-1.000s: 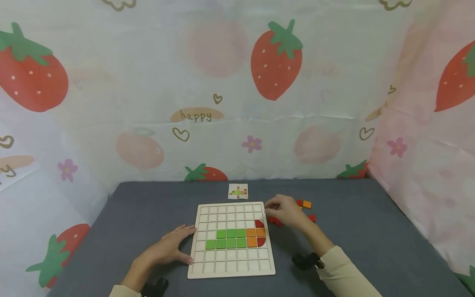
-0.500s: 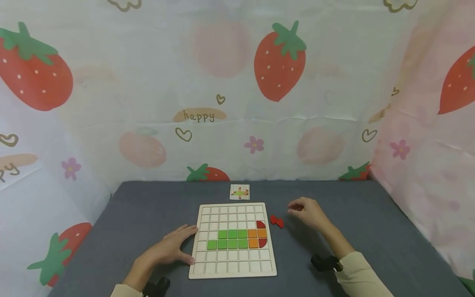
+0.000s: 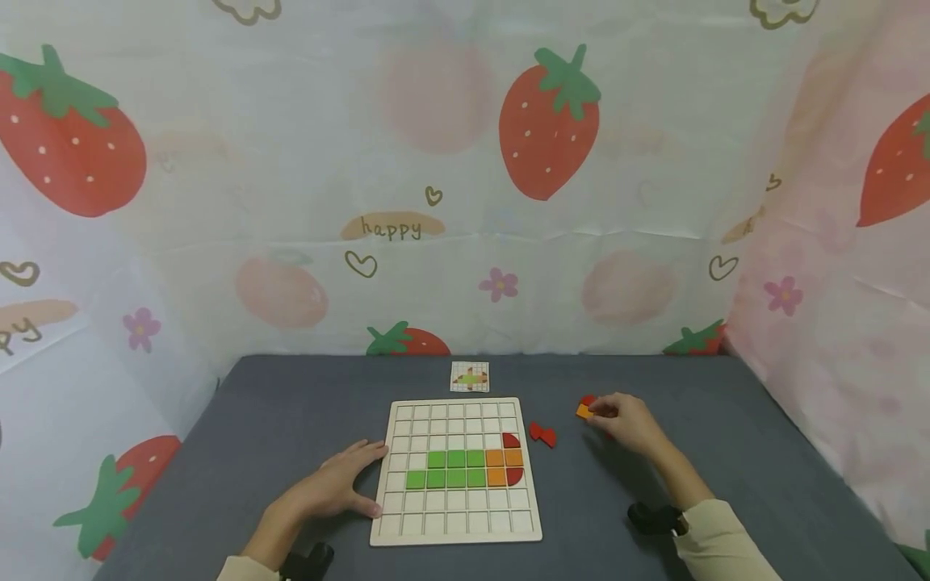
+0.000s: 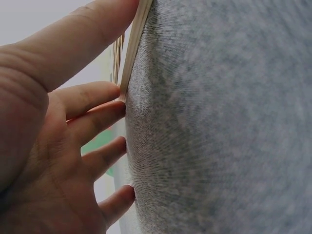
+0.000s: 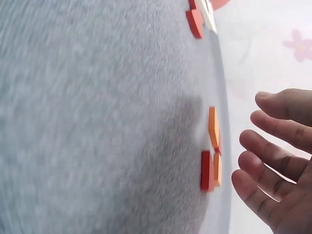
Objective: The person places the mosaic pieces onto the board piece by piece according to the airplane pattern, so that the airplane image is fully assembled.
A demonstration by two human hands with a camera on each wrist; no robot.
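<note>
My left hand (image 3: 334,484) rests at the left edge of a pale wooden grid board (image 3: 429,523), thumb and fingers spread. In the left wrist view the thumb and fingertips meet the board's edge (image 4: 134,48). Green square tiles (image 3: 455,478), orange squares (image 3: 496,457) and two red rounded pieces (image 3: 511,440) sit in the grid. Right of the board, my right hand (image 3: 634,424) hovers at a few loose pieces: an orange tile (image 3: 584,411) and a red piece (image 3: 587,399). The right wrist view shows its fingers relaxed, apart, holding nothing, beside another red piece (image 5: 206,170).
Two red pieces (image 3: 542,434) lie together just right of the board. A small pattern card (image 3: 469,377) lies behind the board on the dark grey table (image 3: 327,403). A strawberry-printed curtain (image 3: 450,161) hangs behind the table.
My right hand has moved right, from the board's upper right edge past the loose pieces, uncovering the orange tile and red piece. My left hand stays at the board.
</note>
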